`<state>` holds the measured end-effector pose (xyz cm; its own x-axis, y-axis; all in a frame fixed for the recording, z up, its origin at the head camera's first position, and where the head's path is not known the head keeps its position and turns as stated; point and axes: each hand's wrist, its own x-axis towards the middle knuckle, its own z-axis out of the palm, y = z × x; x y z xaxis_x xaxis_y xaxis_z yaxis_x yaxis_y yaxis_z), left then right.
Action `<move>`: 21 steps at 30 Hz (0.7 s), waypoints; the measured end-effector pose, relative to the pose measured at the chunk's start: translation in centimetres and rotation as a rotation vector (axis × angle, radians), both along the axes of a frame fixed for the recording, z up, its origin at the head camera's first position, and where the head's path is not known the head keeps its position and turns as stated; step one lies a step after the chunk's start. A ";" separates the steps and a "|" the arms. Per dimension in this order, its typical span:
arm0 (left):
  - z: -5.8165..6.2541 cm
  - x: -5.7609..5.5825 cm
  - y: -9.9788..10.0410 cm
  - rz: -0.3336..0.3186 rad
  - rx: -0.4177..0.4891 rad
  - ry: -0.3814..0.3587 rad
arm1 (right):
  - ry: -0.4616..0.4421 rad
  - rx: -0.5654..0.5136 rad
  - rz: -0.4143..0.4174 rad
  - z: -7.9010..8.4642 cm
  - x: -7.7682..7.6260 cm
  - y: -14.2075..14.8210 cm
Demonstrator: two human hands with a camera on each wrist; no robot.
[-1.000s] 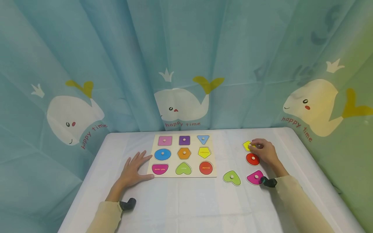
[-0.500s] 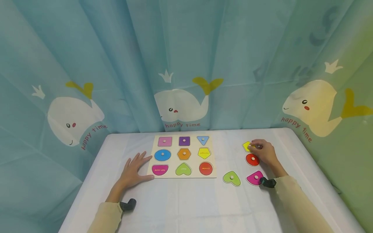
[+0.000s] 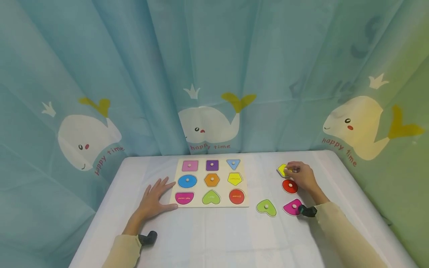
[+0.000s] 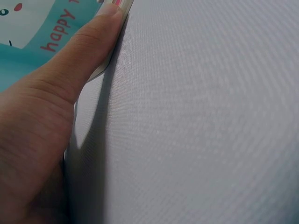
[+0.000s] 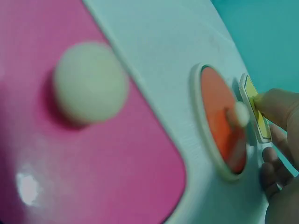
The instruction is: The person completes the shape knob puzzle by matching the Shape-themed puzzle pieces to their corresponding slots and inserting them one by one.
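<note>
A wooden knob puzzle board (image 3: pixel 200 173) lies on the white-covered table. My left hand (image 3: pixel 153 199) is spread at its left side, fingertips at the edge; the left wrist view shows the thumb (image 4: pixel 79 51) on the board's corner. At the right, my right hand (image 3: pixel 303 176) pinches the yellow pentagon puzzle piece (image 3: pixel 281 171) by its knob. In the right wrist view that pentagon stands tilted, one edge raised, just beyond the red round piece (image 5: pixel 217 114). The board's pentagon, circle, heart and half-round spots show printed names and no knobs.
Below the pentagon lie the red round piece (image 3: pixel 289 186) and the magenta half-round piece (image 3: pixel 291 207), partly behind the right wrist camera (image 3: pixel 307 210). A green heart piece (image 3: pixel 266 207) sits nearer the board. A blue whale-print curtain (image 3: pixel 214 74) hangs behind the table.
The yellow pentagon, pinched in my right hand, has shifted slightly left and tipped up from the table. My left hand stays at the board. The head view has tilted a little upward.
</note>
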<state>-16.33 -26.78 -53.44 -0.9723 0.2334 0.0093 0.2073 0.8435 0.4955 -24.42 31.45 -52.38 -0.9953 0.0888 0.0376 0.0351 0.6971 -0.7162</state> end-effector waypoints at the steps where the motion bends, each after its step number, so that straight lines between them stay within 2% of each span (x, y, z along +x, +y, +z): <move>1: -0.1 0.0 0.0 -0.001 -0.001 0.000 | -0.005 -0.001 -0.002 0.2 0.0 -0.1; 6: -0.1 0.1 0.0 -0.003 0.005 0.008 | -0.014 -0.013 -0.006 1.4 0.0 -1.0; 21: 0.1 0.2 0.1 -0.004 0.017 0.024 | 0.167 -0.006 0.133 3.3 -1.2 -4.2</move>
